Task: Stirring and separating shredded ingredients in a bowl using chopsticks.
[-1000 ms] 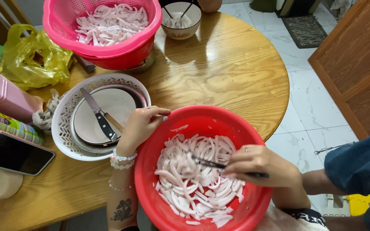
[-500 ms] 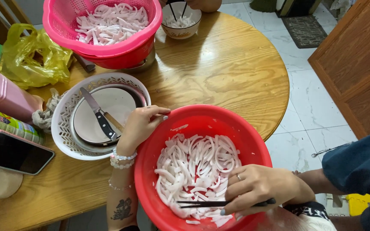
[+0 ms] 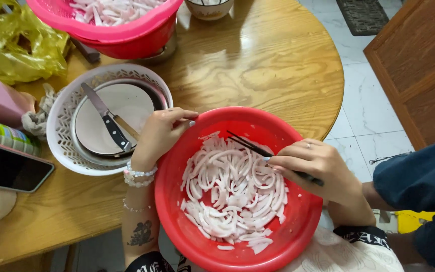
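Now the round wooden counter (image 3: 258, 65) carries the red bowl (image 3: 177, 201) at its near edge, with the bowl overhanging toward the person. Inside the bowl lies a heap of pale pink-white strips (image 3: 232, 191), possibly sliced coconut. The right hand (image 3: 323, 168), which half a second ago was low at the bowl's near rim, has swung up to its right side; its fingers are closed around 2 dark chopsticks (image 3: 250, 144), tips now at the bowl's far side, so the stirring goes on. The left hand (image 3: 159, 133) stays curled over the bowl's left rim, steadying it.
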